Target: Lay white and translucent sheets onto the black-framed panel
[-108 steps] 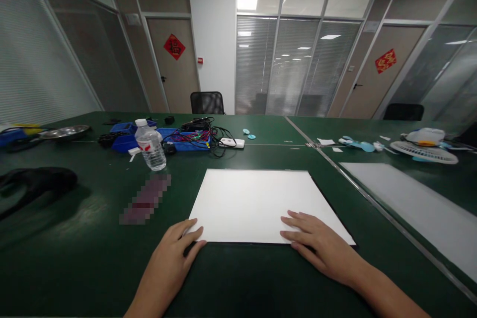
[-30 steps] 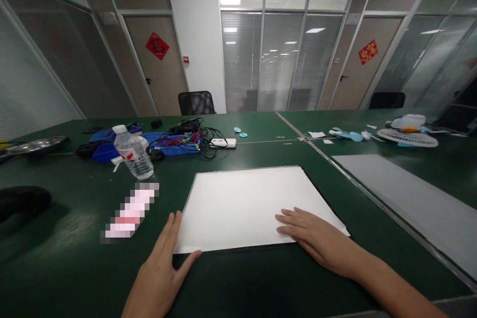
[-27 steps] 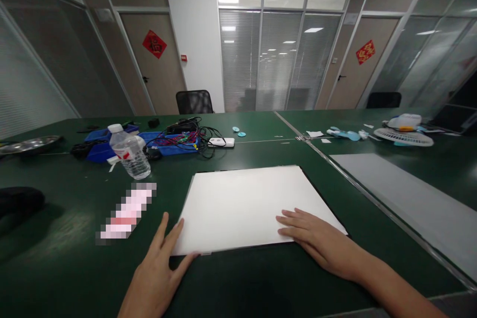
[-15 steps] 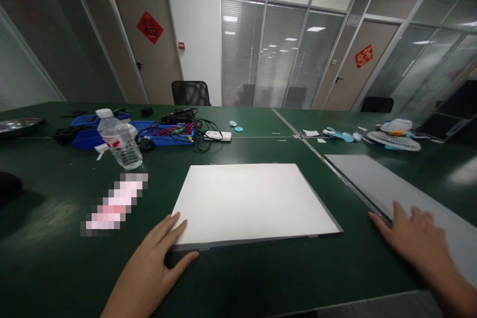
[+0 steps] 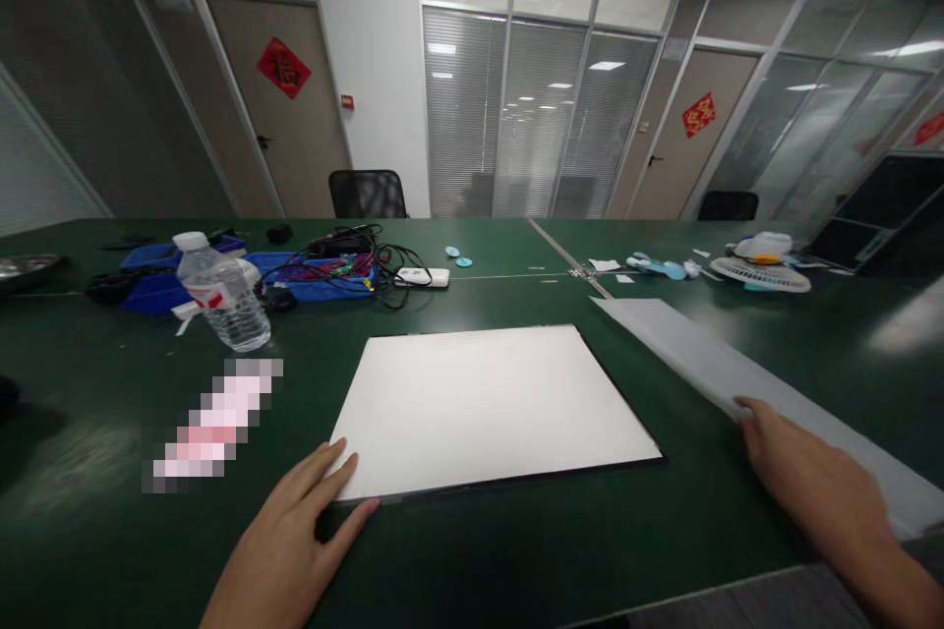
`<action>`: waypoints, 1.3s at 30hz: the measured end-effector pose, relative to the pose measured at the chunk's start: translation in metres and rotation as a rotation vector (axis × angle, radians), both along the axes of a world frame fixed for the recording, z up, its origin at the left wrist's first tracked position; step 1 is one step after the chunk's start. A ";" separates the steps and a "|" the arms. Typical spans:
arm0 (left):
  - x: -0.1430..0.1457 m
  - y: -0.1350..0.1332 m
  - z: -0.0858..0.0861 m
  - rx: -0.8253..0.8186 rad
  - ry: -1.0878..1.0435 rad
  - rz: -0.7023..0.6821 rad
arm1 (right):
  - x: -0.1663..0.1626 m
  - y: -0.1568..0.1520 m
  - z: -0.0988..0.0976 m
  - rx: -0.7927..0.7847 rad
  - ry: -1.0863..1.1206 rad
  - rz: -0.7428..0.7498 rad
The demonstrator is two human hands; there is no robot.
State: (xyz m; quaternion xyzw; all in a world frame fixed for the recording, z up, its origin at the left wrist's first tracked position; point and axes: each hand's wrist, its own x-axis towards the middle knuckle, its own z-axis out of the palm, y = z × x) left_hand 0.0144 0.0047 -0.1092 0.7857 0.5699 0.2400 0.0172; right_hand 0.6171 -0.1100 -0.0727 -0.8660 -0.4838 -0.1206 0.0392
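Steadying white panel [image 5: 491,408] – right hand [image 5: 811,477] seemingly lifting sheet [image 5: 708,364]

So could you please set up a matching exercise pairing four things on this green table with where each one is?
Things:
1. white board
2. water bottle
3. grey sheet
4. fan

Places:
A. far right of the table
B. under the right hand's fingertips
C. its near left corner at the left hand
D. standing by the blue trays

Pairs: 1-C, 2-D, 3-B, 4-A
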 end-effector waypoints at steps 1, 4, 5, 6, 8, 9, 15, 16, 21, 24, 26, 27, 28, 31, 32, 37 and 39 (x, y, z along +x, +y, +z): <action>0.000 -0.001 0.001 -0.004 0.006 0.004 | -0.007 0.003 0.001 0.032 0.004 0.030; 0.002 -0.003 0.006 -0.022 0.019 0.014 | -0.035 0.016 0.003 0.121 0.055 0.306; 0.003 -0.004 0.008 -0.031 0.023 0.016 | -0.047 0.022 0.004 0.127 0.081 0.442; 0.004 -0.004 0.009 -0.038 0.025 0.021 | -0.059 0.027 0.005 0.115 0.106 0.577; 0.006 -0.006 0.012 -0.050 0.022 0.049 | -0.086 0.036 0.010 0.042 0.159 0.787; 0.007 -0.007 0.012 -0.056 0.019 0.075 | -0.099 0.041 0.013 -0.005 0.188 0.855; 0.006 -0.009 0.010 0.003 -0.009 0.109 | -0.148 0.058 0.026 -0.153 0.354 1.024; 0.004 -0.008 0.008 0.030 -0.012 0.089 | -0.150 0.060 0.026 -0.157 0.360 1.036; -0.001 -0.005 0.002 0.022 0.038 0.026 | -0.153 0.064 0.024 -0.166 0.328 1.015; -0.001 -0.004 0.003 0.031 0.062 0.002 | -0.154 0.063 0.023 -0.165 0.305 0.996; 0.000 -0.003 0.005 0.057 0.059 -0.027 | -0.156 0.060 0.023 -0.147 0.299 0.991; 0.001 -0.002 0.006 0.064 0.055 -0.040 | -0.156 0.059 0.023 -0.141 0.298 0.991; 0.001 -0.002 0.007 0.067 0.049 -0.047 | -0.156 0.057 0.023 -0.140 0.295 0.996; 0.001 0.000 0.007 0.067 0.034 -0.049 | -0.149 0.056 0.016 -0.109 0.264 0.960; 0.001 0.001 0.006 0.065 0.032 -0.045 | -0.145 0.057 0.011 -0.073 0.246 0.897; 0.001 0.000 0.004 0.022 0.050 -0.009 | -0.116 0.071 -0.007 0.126 0.408 0.344; 0.001 -0.001 0.005 0.005 0.067 0.011 | -0.108 0.077 -0.005 0.158 0.575 0.317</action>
